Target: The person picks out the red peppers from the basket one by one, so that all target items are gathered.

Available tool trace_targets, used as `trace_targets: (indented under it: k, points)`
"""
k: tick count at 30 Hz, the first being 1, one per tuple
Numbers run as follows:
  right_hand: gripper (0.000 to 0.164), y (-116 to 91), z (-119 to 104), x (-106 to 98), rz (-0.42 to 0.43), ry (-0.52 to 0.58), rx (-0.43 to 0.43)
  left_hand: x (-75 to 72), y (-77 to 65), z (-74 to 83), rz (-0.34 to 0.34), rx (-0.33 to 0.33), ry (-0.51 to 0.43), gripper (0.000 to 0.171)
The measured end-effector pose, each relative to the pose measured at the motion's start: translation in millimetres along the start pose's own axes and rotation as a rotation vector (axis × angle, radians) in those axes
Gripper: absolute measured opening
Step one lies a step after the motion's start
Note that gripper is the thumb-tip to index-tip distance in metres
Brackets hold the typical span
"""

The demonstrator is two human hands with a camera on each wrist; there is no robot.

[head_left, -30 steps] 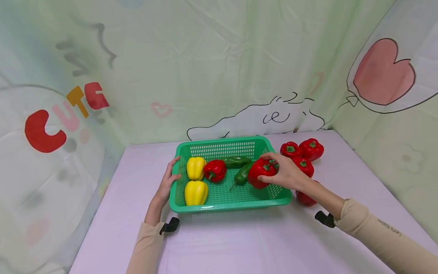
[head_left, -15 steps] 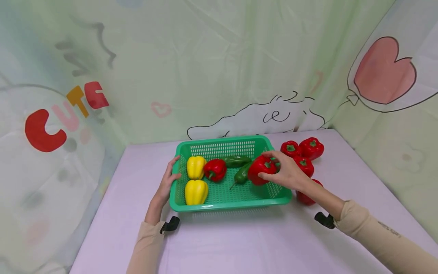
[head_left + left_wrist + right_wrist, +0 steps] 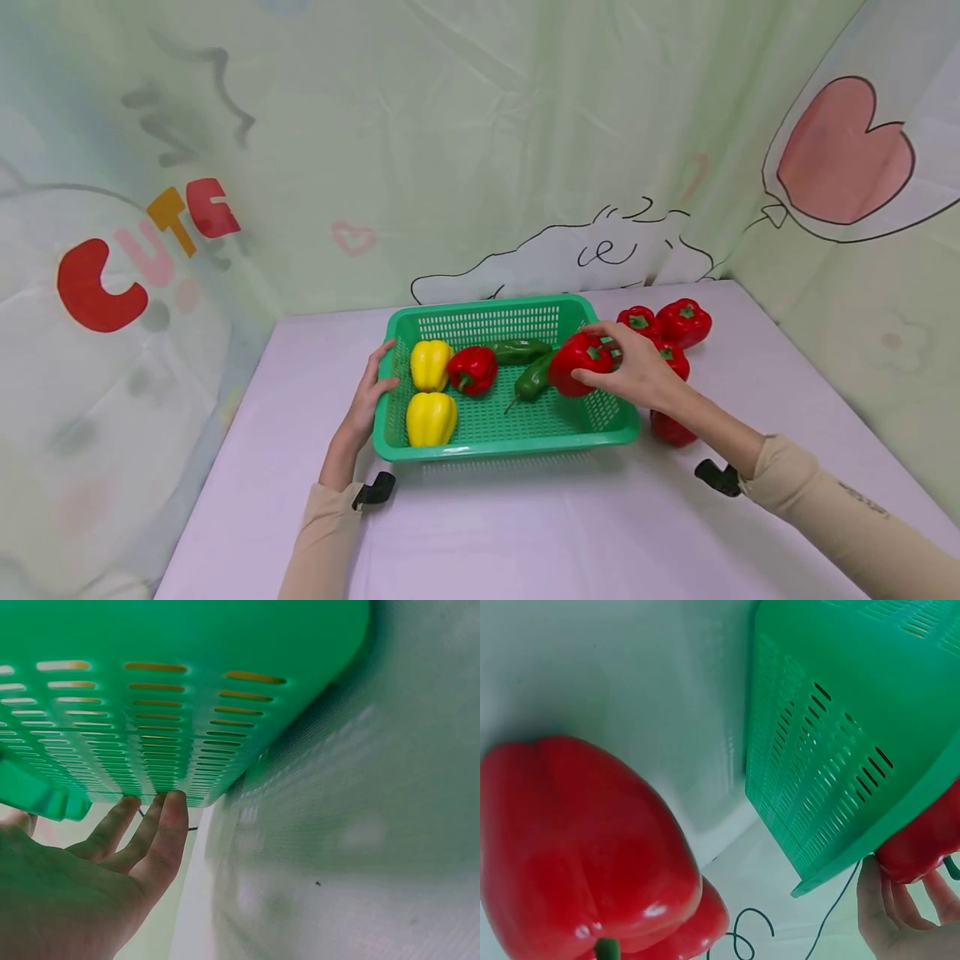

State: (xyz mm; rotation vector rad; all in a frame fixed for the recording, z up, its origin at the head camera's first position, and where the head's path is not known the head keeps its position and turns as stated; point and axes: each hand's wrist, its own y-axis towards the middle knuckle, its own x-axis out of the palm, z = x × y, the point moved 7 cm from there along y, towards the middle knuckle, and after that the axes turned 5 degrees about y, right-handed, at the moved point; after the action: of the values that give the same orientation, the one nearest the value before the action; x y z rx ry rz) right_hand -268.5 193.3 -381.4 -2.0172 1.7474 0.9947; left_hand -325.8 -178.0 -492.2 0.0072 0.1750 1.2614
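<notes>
In the head view my right hand holds a red bell pepper by its top, thumb on the near side, over the right end of a green plastic basket. My left hand grips the basket's left rim; in the left wrist view its fingers lie along the outside wall. Inside the basket are two yellow bell peppers, another red bell pepper and two long green peppers. The held pepper overlaps the end of the nearer green one.
Several red bell peppers sit on the table just right of the basket, partly behind my right forearm. One large red pepper fills the left of the right wrist view. A printed curtain closes off the table's back and sides.
My right hand and the red bell pepper in it have risen slightly and shifted a little right. The left hand keeps its place on the basket, and the basket's contents stay put.
</notes>
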Motion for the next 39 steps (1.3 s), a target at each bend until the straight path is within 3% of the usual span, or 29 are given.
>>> trace_targets:
  k: [8,26,39]
  points:
    - [0.068,-1.8,-2.6,-10.9,0.038,-0.002,0.01,0.5,-0.2,1.3,-0.004,0.0,0.021,0.067]
    - [0.068,0.3,-14.6,-42.9,0.155,-0.103,-0.091,-1.1,-0.9,3.9,0.009,0.006,0.015,0.067]
    - [0.068,-3.1,11.7,-74.9,0.224,-0.171,-0.029,0.4,-0.7,1.8,0.003,-0.01,0.013,0.068]
